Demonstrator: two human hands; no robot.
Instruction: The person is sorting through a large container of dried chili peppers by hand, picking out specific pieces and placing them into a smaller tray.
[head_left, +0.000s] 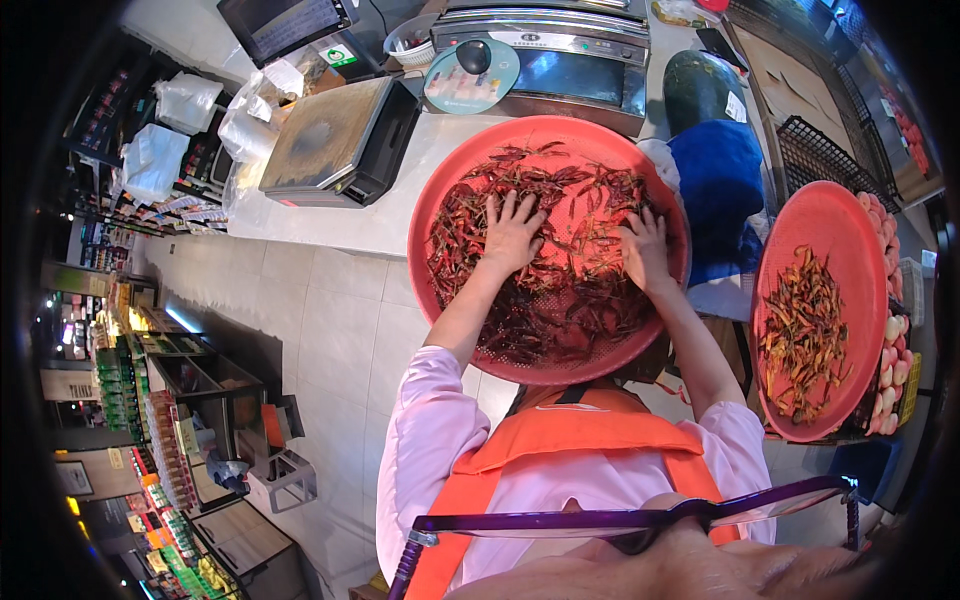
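Note:
A large round red plastic basket tray (547, 136), its bottom perforated, lies before me with its near part over my lap. Dried red chili peppers (469, 225), many with stems, are spread in it, densest on the left and along the near side. My left hand (511, 234) rests palm down on the chilies left of the middle, its fingers spread. On the right side, my right hand (643, 244) touches the chilies near the wall, fingers slightly bent and apart. What lies under both palms is hidden.
The counter (337, 232) carries a weighing scale (322, 150), a film-wrapping machine (540, 67), a mouse (473, 56) and a watermelon (697, 86). Blue cloth (716, 187) lies right of the tray. A second red tray (817, 217) with orange-brown dried peppers (802, 337) stands farther right. Shelves (202, 375) line the left.

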